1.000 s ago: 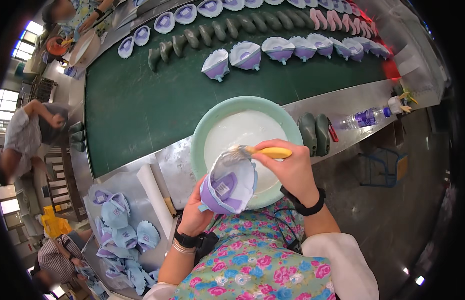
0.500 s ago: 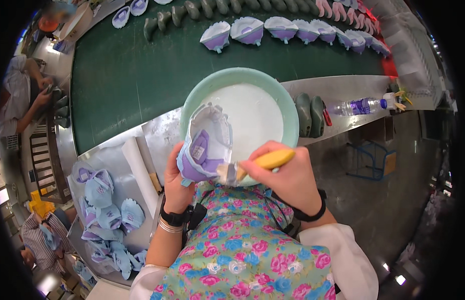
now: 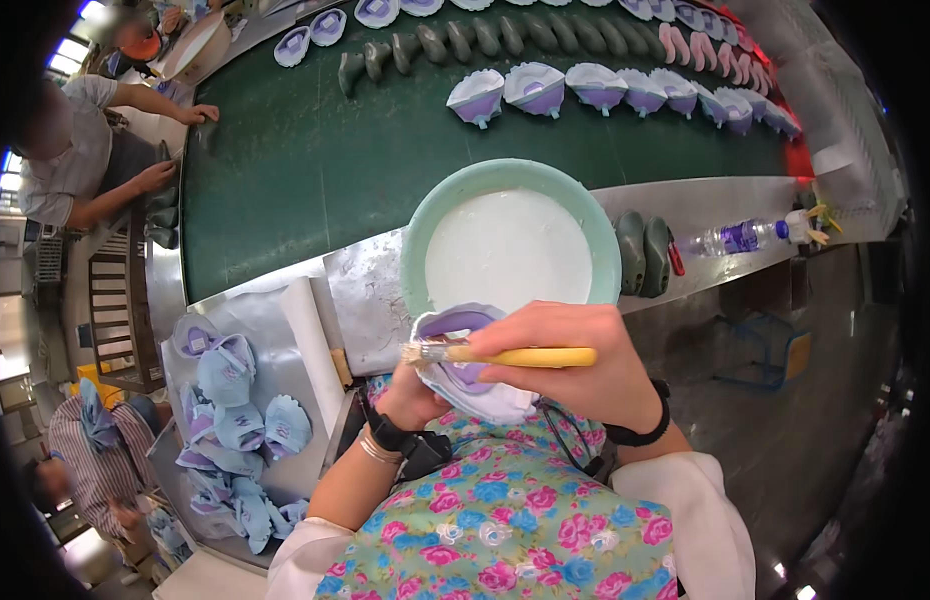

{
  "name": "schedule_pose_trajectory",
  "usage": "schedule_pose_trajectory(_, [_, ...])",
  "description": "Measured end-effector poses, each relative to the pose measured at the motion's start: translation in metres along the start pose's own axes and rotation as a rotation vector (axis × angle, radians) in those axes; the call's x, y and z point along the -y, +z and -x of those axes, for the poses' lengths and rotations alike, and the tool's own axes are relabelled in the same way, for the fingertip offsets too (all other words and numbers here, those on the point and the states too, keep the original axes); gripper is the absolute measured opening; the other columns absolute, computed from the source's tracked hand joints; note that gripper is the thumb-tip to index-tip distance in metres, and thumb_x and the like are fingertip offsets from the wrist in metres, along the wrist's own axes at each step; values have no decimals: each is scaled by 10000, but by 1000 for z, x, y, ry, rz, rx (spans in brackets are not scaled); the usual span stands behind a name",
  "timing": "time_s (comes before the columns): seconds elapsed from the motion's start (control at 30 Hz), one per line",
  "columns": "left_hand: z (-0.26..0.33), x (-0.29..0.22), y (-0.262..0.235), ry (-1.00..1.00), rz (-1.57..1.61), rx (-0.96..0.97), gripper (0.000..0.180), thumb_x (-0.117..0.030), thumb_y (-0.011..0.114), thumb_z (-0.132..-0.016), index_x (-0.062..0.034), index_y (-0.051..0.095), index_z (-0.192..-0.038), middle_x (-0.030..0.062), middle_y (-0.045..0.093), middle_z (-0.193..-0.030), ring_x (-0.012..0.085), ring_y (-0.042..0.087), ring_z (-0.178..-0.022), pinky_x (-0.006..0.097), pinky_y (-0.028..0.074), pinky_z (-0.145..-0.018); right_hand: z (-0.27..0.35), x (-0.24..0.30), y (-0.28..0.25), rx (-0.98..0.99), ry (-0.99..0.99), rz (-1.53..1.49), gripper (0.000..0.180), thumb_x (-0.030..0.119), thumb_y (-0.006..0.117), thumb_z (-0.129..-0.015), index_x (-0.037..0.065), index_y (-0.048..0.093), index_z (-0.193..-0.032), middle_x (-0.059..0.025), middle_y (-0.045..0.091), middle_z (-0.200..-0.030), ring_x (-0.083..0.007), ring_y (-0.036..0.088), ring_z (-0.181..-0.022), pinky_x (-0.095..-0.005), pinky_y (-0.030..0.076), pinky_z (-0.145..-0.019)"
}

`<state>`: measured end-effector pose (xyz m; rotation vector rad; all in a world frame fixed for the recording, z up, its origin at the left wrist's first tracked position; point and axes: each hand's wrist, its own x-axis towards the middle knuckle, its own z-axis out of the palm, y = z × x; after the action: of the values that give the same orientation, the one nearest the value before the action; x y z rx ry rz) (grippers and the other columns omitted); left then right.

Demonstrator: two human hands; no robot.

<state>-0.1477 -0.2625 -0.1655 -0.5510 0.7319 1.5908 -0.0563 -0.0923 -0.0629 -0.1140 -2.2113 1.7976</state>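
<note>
While the right hand (image 3: pixel 575 365) grips a yellow-handled brush (image 3: pixel 500 355) with its fingers wrapped around the handle, the bristles point left and rest on the inside of a lilac and white shoe upper (image 3: pixel 465 365). That upper sits just below the rim of a pale green basin (image 3: pixel 415 255), close to the person's chest, above a flowered apron (image 3: pixel 505 520). It is cupped from beneath by the left hand (image 3: pixel 410 400), whose fingers are closed on its lower edge; only part of that hand shows behind the upper. The basin holds a smooth white liquid and stands on a grey metal desk (image 3: pixel 370 290). A black band circles the right wrist, and a dark watch and thin bangle sit on the left.

At the person's left, a heap of pale blue shoe uppers (image 3: pixel 235 400) lies on the desk beside a white roll (image 3: pixel 315 350). Two dark green shoe lasts (image 3: pixel 645 250) stand just right of the basin, and a clear plastic bottle (image 3: pixel 735 238) lies farther right. Beyond the desk runs a dark green conveyor belt (image 3: pixel 305 170) carrying a row of lilac uppers mounted on lasts (image 3: pixel 585 88) and further dark lasts behind them. On the far left another person in a grey shirt (image 3: pixel 75 150) reaches both hands to the belt's edge.
</note>
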Motion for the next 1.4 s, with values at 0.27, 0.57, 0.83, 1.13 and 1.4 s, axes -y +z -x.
schedule_pose_trajectory(0.27, [-15, -8, -26, -244, -28, 145, 248, -148, 541, -861, -20, 583, -1070, 80, 636, -873, 184, 606, -735, 304, 508, -668, 19, -33, -22, -294, 374, 285, 114, 94, 723, -768, 5, 652, -774, -87, 648, -634, -154, 633, -551, -260, 483, -529])
schedule_pose_trajectory(0.57, [-72, -165, -24, 633, -405, 148, 458, -94, 534, -910, -99, 412, -1351, 57, 551, -1240, 215, 547, -1132, 408, 456, -946, 20, -26, -60, -687, 611, -123, 140, 76, 670, -825, -16, 592, -754, -73, 622, -610, -102, 581, -484, -215, 439, -443])
schedule_pose_trajectory(0.83, [-299, -230, 0, 870, -254, -70, 417, -22, 480, -938, -129, 419, -1336, 59, 579, -1094, 196, 616, -963, 378, 554, -802, 0, -60, -52, -638, 682, -111, 154, 77, 711, -789, -6, 586, -750, -105, 635, -665, -173, 600, -516, -277, 468, -477])
schedule_pose_trajectory(1.13, [-224, -217, -59, 838, -1485, -388, 371, -217, 590, -832, -50, 540, -1159, 223, 652, -971, 419, 604, -948, 483, 478, -830, -40, -23, -17, -628, 610, 207, 167, 100, 609, -883, -28, 560, -789, -82, 573, -719, -152, 533, -615, -266, 424, -578])
schedule_pose_trajectory(1.4, [88, -241, -195, 1327, -1722, -1353, 457, -172, 723, -720, 7, 573, -1112, 179, 588, -1109, 352, 508, -1094, 423, 417, -933, -60, -12, -2, -365, 491, 179, 241, 145, 474, -966, 5, 550, -786, -90, 606, -851, -149, 545, -703, -277, 446, -658])
